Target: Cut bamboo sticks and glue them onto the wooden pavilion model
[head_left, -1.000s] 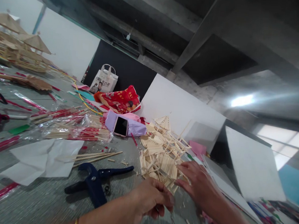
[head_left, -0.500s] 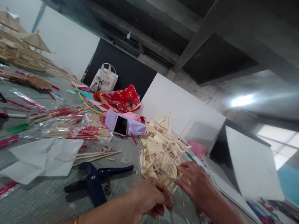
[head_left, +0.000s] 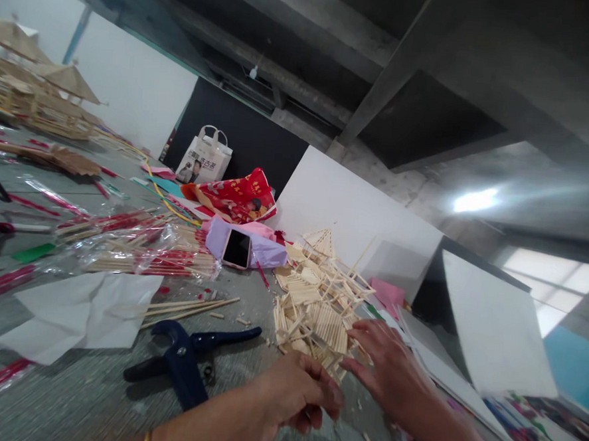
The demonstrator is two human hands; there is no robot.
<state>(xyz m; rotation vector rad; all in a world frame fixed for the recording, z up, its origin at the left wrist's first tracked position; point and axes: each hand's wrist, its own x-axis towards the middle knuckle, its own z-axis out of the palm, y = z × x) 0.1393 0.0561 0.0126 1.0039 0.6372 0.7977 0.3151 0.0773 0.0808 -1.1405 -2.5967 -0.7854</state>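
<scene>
Reaching in low through the head view, there was the left hand point(head_left: 297, 388), a gold bracelet point(head_left: 147, 440) at its wrist, knuckles up at the near edge of the stick pieces point(head_left: 325, 322)! Its fingers were curled in toward the thumb, and whether they pinched anything, I could not tell. Over on the other side came the right hand point(head_left: 390, 363), thumb and fingers parted, nothing visible between them, the fingertips right up against or just beside a ribbed panel of that same pile; contact was too close to call. And what a pile, pale sticks joined into panels and frames, heaped on the grey work surface point(head_left: 234, 393) just beyond both hands, with a little pointed frame point(head_left: 320, 242) at the back! Left of the left hand lay a dark blue cutter point(head_left: 182, 357), its handles spread, and just behind it some loose sticks point(head_left: 194, 309) partly over a creased white paper point(head_left: 79, 317). Farther back, a phone point(head_left: 236, 249) leaned on a purple bundle point(head_left: 270, 251), with wrapped sticks point(head_left: 167, 264) to its left.
</scene>
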